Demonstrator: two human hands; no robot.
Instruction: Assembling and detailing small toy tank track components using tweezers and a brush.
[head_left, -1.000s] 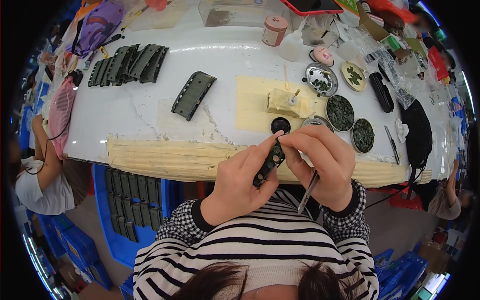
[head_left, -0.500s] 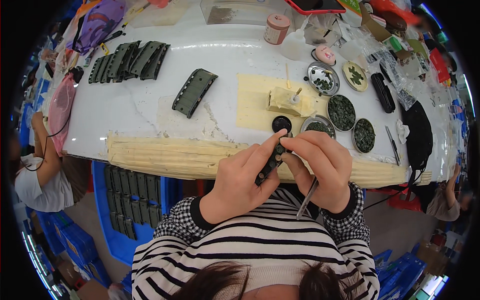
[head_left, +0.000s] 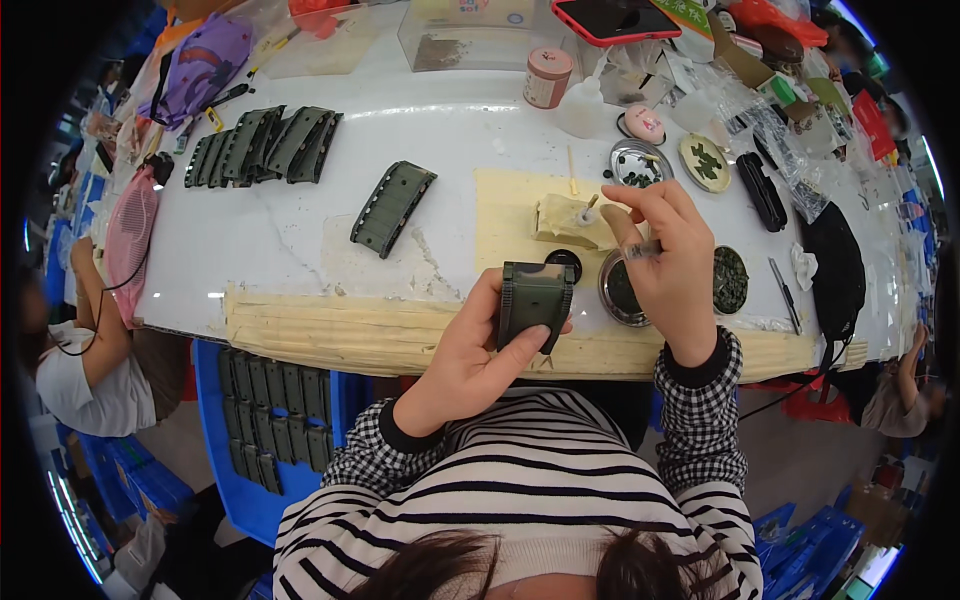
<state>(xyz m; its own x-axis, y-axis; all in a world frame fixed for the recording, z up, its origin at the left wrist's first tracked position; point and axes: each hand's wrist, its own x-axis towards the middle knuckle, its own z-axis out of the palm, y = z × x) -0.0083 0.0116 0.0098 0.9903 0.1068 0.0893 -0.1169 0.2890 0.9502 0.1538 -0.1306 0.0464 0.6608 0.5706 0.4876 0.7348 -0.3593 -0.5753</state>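
My left hand (head_left: pixel 465 355) is closed round a dark green plastic casing (head_left: pixel 535 305), its thumb pressed on the broad face, above the table's front edge. My right hand (head_left: pixel 668 255) is raised over the small dishes, with a slim metal tool (head_left: pixel 642 250) held across its fingers; its ends are blurred or hidden. Its forefinger and thumb reach toward a yellow tape-wrapped block (head_left: pixel 562 222) that carries a small clear pot with a stick in it. Below the block sits a round black cap (head_left: pixel 563 264). A dish of dark green bits (head_left: pixel 622 290) is partly covered by the right hand.
One matching casing (head_left: pixel 392 210) lies alone at mid-table, with several more (head_left: pixel 260 148) lined up far left. A tin of green bits (head_left: pixel 730 278) stands right of my hand. A blue crate (head_left: pixel 235 480) holding casings is below the table at left. Tape (head_left: pixel 330 318) covers the front edge.
My hands have come apart. The right has moved up and away from the casing toward the taped block, carrying the metal tool. My left has turned the casing upright, broad face showing.
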